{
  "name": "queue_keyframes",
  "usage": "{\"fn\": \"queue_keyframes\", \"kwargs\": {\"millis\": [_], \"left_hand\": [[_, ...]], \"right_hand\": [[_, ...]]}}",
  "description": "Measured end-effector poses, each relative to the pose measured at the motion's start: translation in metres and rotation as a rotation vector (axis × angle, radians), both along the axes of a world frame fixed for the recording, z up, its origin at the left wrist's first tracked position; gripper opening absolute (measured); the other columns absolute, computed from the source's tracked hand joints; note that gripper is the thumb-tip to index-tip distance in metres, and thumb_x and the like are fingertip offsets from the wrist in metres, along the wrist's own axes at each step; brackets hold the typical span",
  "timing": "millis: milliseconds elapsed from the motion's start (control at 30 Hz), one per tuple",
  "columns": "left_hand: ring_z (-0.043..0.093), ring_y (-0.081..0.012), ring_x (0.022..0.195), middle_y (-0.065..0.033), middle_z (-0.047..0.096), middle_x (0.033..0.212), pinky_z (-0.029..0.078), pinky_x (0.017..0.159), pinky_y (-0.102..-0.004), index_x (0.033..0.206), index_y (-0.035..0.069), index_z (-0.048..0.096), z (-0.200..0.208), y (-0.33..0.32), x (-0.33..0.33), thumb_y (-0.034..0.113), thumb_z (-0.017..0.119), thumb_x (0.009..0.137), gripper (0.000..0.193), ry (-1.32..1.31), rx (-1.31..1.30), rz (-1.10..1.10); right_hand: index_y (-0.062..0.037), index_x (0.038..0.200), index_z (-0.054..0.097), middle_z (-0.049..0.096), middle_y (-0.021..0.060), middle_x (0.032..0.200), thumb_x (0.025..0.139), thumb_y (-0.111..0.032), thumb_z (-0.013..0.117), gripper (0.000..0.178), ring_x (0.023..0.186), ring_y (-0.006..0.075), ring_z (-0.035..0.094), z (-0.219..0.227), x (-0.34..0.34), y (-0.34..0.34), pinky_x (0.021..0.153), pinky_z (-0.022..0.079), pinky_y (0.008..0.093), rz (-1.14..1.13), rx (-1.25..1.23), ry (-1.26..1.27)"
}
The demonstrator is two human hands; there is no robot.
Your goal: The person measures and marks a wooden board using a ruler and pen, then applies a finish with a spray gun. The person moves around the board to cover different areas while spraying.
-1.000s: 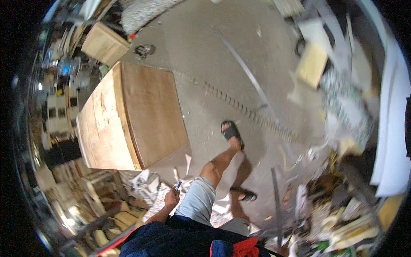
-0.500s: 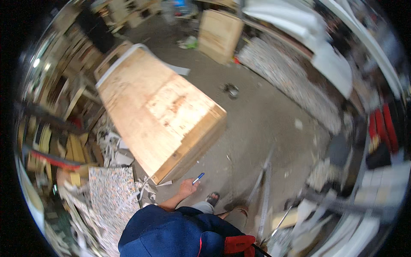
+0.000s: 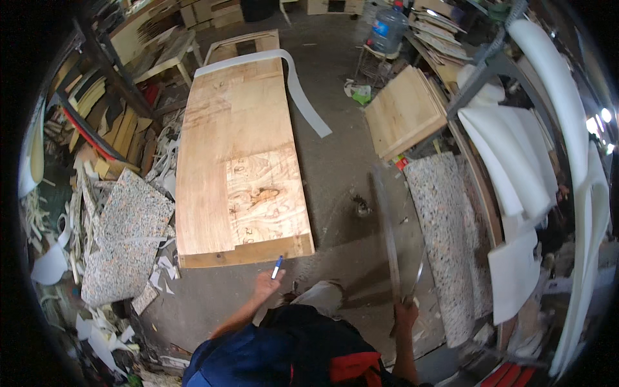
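Grey floor [image 3: 338, 164], speckled foam slabs [image 3: 132, 216] both sides, white foam sheets [image 3: 512, 158] at right. Wooden box [image 3: 245, 129] centre-left, white strip [image 3: 303, 98] across its far end. Left hand [image 3: 265, 285] grips blue-white pen [image 3: 277, 267] by box's near edge; right hand [image 3: 405, 314] closed on long thin bar [image 3: 387, 238]. Vs 0.5 s ago: view swung, box was aslant, now runs nearly straight ahead.

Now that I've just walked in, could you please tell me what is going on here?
A person stands at the near end of a large wooden piece. Their left hand holds a blue-and-white pen close to that end. Their right hand holds a long straight strip and a thin shiny piece too small to identify. A white band lies across the wooden piece's far end and trails off its right side.
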State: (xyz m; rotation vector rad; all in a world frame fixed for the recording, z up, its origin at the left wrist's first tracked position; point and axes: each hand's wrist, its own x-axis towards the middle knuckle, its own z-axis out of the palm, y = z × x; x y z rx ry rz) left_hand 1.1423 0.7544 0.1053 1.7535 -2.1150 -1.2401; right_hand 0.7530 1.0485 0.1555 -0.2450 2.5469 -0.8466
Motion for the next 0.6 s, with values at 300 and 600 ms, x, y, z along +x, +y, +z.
{"fn": "queue_keyframes", "kwargs": {"millis": [300, 600], "left_hand": [[0.063, -0.0179, 0.08, -0.0059, 0.068, 0.097, 0.052, 0.074, -0.0379, 0.116, 0.007, 0.06, 0.05, -0.076, -0.339, 0.048, 0.052, 0.099, 0.045, 0.984, 0.553, 0.327], [0.065, -0.0199, 0.08, -0.0088, 0.065, 0.102, 0.055, 0.074, -0.0394, 0.118, 0.007, 0.055, 0.15, -0.266, -0.488, 0.047, 0.038, 0.104, 0.045, 1.489, 0.489, 1.169]], "right_hand": [[0.005, 0.113, 0.061, 0.067, 0.017, 0.096, 0.076, -0.03, 0.079, 0.053, 0.088, 0.0276, 0.064, 0.05, -0.181, -0.397, 0.078, 0.049, 0.0412, 0.729, -0.357, -0.204], [-0.0048, 0.083, 0.058, 0.058, 0.0006, 0.073, 0.081, -0.013, 0.078, 0.021, 0.063, 0.0105, 0.055, 0.122, -0.141, -0.685, 0.053, 0.046, 0.0297, 0.984, -0.379, -0.738]]}}
